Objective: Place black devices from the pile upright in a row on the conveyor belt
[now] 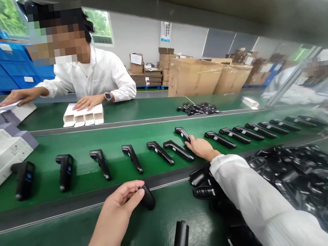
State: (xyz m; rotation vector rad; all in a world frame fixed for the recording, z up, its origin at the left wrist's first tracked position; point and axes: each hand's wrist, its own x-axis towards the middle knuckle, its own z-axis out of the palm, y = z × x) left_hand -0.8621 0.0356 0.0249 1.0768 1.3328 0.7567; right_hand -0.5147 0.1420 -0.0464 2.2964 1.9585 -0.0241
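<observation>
My left hand [127, 198] is closed on a smooth black rounded piece [147, 197], held just over the near edge of the green belt. Its fingers and thumb pinch the upper end. On the belt, my right hand [201, 146] wraps round the lower end of a black angled handheld device [181, 132] with a small white label. Close by on the left lies another such device [178, 151]. A further angled device [219, 139] rests to the right of that hand.
More angled devices line the green belt [78, 140]. A heap of black parts [305, 185] covers the bench at right; loose parts [181, 241] lie in front. Across the belt, a person in white [106, 74] touches white boxes [83, 115]. Stacked cartons [1, 148] stand left.
</observation>
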